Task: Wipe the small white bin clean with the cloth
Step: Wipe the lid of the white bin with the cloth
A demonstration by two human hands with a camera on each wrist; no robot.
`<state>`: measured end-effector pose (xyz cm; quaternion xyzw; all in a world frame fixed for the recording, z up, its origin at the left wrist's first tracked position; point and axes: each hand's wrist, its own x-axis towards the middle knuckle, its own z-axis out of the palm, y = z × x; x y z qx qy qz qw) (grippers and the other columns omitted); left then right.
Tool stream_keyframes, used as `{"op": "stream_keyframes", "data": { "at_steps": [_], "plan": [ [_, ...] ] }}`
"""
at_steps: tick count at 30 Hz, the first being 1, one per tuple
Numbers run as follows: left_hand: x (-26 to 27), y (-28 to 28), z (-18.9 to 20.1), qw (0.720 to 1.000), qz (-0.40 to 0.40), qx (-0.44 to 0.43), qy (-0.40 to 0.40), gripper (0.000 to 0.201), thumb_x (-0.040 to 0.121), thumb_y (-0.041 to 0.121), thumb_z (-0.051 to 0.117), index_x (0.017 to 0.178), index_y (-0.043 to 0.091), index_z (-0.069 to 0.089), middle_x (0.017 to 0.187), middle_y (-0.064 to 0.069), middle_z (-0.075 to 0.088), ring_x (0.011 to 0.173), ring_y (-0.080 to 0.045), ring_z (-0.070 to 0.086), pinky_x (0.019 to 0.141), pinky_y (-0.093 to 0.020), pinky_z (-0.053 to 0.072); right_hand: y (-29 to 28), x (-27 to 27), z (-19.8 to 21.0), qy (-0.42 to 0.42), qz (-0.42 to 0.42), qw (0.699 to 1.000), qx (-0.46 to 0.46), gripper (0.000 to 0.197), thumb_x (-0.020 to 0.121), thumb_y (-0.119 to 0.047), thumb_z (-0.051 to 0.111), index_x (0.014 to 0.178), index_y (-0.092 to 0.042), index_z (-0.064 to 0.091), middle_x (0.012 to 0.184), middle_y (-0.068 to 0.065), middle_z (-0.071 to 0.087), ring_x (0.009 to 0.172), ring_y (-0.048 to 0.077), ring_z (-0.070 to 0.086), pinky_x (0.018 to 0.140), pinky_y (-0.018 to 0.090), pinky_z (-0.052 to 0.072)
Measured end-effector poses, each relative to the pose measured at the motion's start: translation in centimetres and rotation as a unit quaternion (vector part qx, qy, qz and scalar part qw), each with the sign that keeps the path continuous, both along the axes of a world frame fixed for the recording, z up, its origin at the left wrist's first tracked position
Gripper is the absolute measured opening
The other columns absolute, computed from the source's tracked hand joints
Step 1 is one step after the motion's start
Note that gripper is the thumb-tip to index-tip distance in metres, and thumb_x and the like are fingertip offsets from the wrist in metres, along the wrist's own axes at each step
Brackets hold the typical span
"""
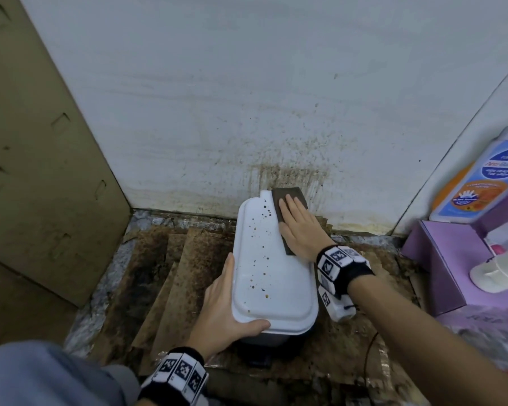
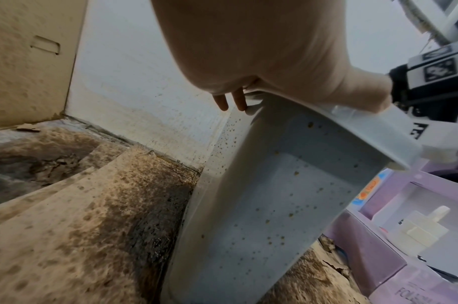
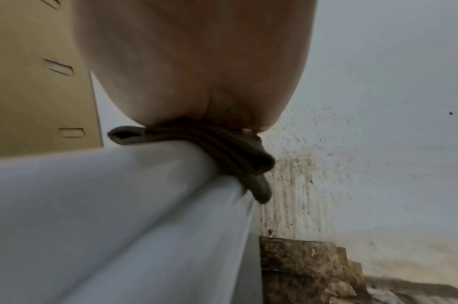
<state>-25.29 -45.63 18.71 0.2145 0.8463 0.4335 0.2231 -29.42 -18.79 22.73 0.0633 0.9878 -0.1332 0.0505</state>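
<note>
The small white bin (image 1: 273,271) stands on the floor by the wall, and brown specks dot its closed lid. My left hand (image 1: 223,306) grips the lid's near left corner, thumb over the front edge and fingers along the left side. My right hand (image 1: 298,227) lies flat with straight fingers on a folded dark brown cloth (image 1: 288,194) at the lid's far right edge. In the left wrist view my left hand (image 2: 248,51) sits on the rim above the speckled bin (image 2: 261,205) side. In the right wrist view the palm of my right hand (image 3: 196,72) presses the cloth (image 3: 222,148) onto the bin (image 3: 105,205) lid.
A stained white wall (image 1: 247,98) rises right behind the bin. A tan cardboard panel (image 1: 41,171) leans on the left. Dirty cardboard sheets (image 1: 182,273) cover the floor. Purple boxes (image 1: 440,259), a blue-labelled bottle (image 1: 487,177) and a white pump top (image 1: 502,271) crowd the right.
</note>
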Motion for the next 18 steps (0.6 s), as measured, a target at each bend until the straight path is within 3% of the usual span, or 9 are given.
{"op": "stream_keyframes", "data": {
  "at_steps": [8, 18],
  "plan": [
    [0.1, 0.0, -0.1, 1.000, 0.000, 0.001, 0.005, 0.141, 0.063, 0.065, 0.085, 0.153, 0.052, -0.023, 0.159, 0.017, 0.018, 0.148, -0.015, 0.016, 0.115, -0.053, 0.025, 0.1, 0.0, -0.3, 0.015, -0.002, 1.000, -0.001, 0.059, 0.110, -0.035, 0.020, 0.161, -0.016, -0.002, 0.169, 0.002, -0.008, 0.156, 0.018, -0.011, 0.127, 0.041, 0.001],
    [0.3, 0.1, -0.1, 1.000, 0.005, 0.001, 0.007, 0.142, 0.062, 0.063, 0.087, 0.153, 0.052, -0.022, 0.164, 0.015, 0.015, 0.148, -0.014, 0.016, 0.117, -0.050, 0.026, -6.0, 11.0, -1.0, 0.058, -0.030, 0.997, -0.044, 0.063, 0.103, -0.042, 0.006, 0.160, -0.021, -0.006, 0.168, -0.005, -0.016, 0.153, 0.010, -0.022, 0.127, 0.034, 0.002]
  ]
}}
